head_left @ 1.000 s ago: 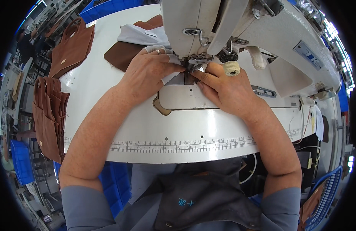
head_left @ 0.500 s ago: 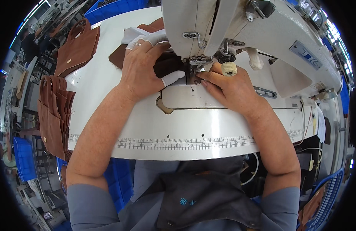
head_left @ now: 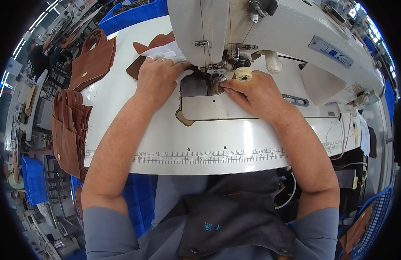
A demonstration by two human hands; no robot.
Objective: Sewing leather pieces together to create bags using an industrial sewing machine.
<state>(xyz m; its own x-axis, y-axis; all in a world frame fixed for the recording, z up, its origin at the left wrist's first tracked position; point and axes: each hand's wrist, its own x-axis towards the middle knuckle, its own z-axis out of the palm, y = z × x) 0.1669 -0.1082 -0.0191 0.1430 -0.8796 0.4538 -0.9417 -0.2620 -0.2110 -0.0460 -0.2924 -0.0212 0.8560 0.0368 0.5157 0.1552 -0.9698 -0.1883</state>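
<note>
My left hand [head_left: 159, 77], with white covers on some fingers, has its fingertips bent and pressed together on dark brown fabric just left of the needle area of a white sewing machine [head_left: 317, 30]. A white piece [head_left: 168, 47] and brown pieces [head_left: 158, 40] lie beyond it. My right hand [head_left: 254, 94] has thumb and index finger pinched at the metal presser foot [head_left: 215, 76], below the cream knob [head_left: 243, 74]; what they hold is hidden. The metal plate [head_left: 194, 89] shows between my hands.
A brown bag [head_left: 90, 65] and a stack of brown bags [head_left: 68, 134] lie at the white table's [head_left: 187, 164] left. Blue crates [head_left: 33, 180] sit beyond the left edge, another [head_left: 133, 17] behind the table. A blue basket [head_left: 367, 216] stands low right. A person [head_left: 35, 58] is in the left background.
My left hand's thumb, spread toward the front half a second ago, is now drawn up beside the index finger at the fabric. My right hand stays at the presser foot. The whole view has shifted slightly.
</note>
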